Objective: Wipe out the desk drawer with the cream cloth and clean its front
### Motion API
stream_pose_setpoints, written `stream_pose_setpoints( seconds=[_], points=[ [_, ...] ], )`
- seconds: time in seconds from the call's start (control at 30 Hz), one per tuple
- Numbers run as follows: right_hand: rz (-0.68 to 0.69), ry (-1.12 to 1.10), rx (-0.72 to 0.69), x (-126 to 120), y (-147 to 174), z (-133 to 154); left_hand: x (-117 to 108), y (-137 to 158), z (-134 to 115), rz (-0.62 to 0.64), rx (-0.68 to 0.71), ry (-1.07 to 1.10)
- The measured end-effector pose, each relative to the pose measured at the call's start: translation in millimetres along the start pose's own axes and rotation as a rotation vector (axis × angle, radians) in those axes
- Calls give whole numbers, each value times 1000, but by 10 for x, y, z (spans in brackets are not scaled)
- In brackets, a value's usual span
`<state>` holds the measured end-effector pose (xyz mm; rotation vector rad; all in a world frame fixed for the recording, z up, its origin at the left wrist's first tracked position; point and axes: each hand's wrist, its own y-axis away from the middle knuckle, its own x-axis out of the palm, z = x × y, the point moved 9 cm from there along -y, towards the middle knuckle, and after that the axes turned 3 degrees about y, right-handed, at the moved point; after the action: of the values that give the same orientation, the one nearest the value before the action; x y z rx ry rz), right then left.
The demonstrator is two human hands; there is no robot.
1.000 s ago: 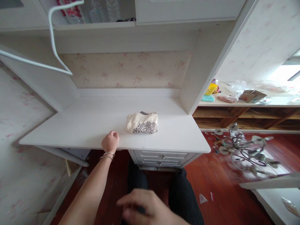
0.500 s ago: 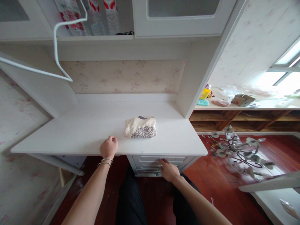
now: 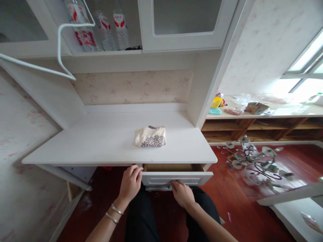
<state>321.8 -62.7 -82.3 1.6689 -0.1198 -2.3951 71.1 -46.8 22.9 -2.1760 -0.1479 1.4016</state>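
Observation:
A white drawer (image 3: 176,179) is pulled partway out beneath the white desk top (image 3: 106,144). The fingers of my right hand (image 3: 183,194) are curled in at the middle of the drawer front, hiding its handle. By the drawer's left top corner is my left hand (image 3: 131,181), fingers slightly bent and a little apart, with nothing seen in them. Whether its fingertips touch the drawer edge I cannot tell. A folded cream cloth (image 3: 148,136) with a grey-brown pattern lies on the desk above the drawer. What shows of the drawer's inside (image 3: 174,167) is a bare wooden strip.
A white bent hanger-like rod (image 3: 59,50) juts in at upper left. Bottles (image 3: 120,30) stand in the cabinet above the desk. At right, a chandelier (image 3: 257,158) lies on the red floor, below a wooden shelf unit (image 3: 267,127) holding a cardboard box (image 3: 256,107) and plastic bags.
The drawer has come out toward me with my right hand at its front. My left hand has left the desk top, its fist loosened, and dropped to the drawer's left corner.

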Motion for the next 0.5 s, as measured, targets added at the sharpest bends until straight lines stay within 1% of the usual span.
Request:
stream_pose_setpoints(
  seconds=[0.03,0.1,0.17,0.23,0.37,0.5],
  points=[
    [-2,-21,-13,32,121,-7,52,132,-161,22,31,-1],
    [14,-57,-31,105,364,-31,156,357,-398,67,53,-8],
    [45,-89,-45,177,593,-47,233,533,-532,104,40,8],
    [66,-125,-55,235,799,-44,263,683,-594,135,6,50],
    [77,-191,-23,342,1148,-22,169,974,-671,146,-52,126],
    [112,-187,21,471,1430,-7,27,1235,-784,134,-74,137]
  ],
)
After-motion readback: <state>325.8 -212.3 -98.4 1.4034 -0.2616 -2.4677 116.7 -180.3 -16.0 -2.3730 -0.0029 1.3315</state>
